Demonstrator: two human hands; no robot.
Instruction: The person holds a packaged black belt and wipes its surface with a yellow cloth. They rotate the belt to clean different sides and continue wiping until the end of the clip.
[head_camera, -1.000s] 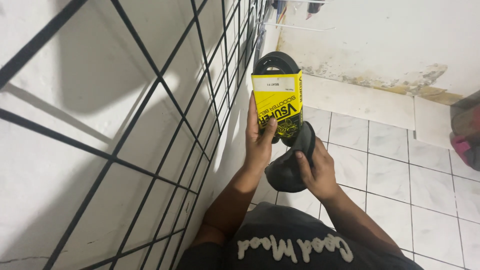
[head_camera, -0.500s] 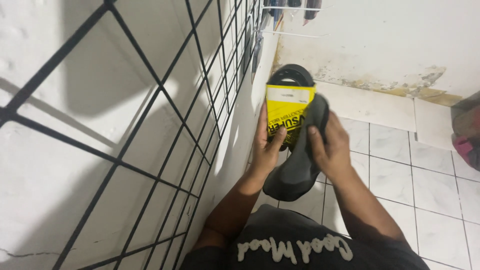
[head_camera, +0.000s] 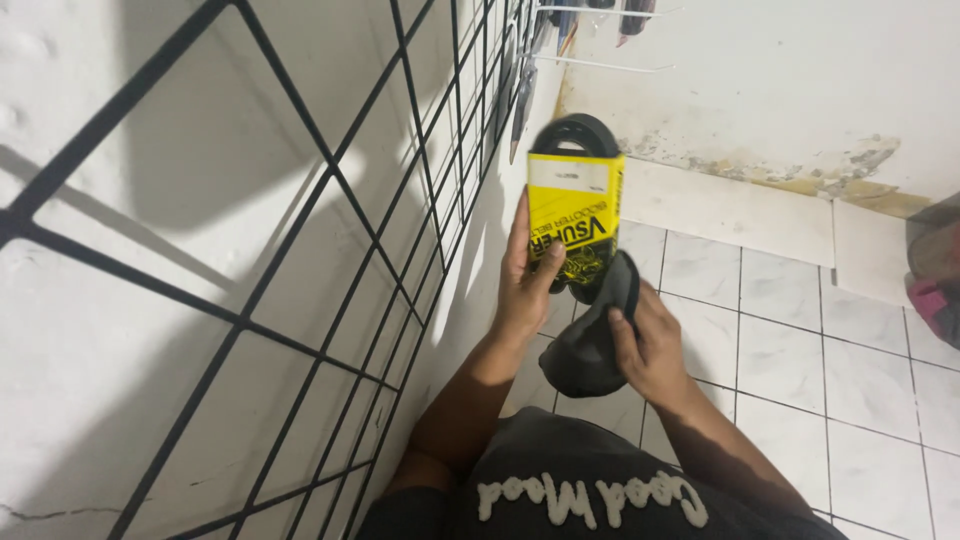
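Note:
My left hand (head_camera: 528, 285) grips a black rubber belt in a yellow card sleeve (head_camera: 572, 215), held upright beside the wire grid. The belt's black loop (head_camera: 575, 132) sticks out above the sleeve. Just below it, my right hand (head_camera: 650, 345) clutches a dark grey cloth (head_camera: 588, 345), which touches the lower end of the sleeve.
A black wire grid panel (head_camera: 330, 250) covers the white wall on the left. Metal hooks with hanging items (head_camera: 590, 40) stick out at the top. White floor tiles (head_camera: 800, 330) lie below, and a dark and pink object (head_camera: 935, 275) sits at the right edge.
The right hand with the cloth went up along the sleeve half a second ago and has come back down to its lower end. The left hand keeps the belt steady.

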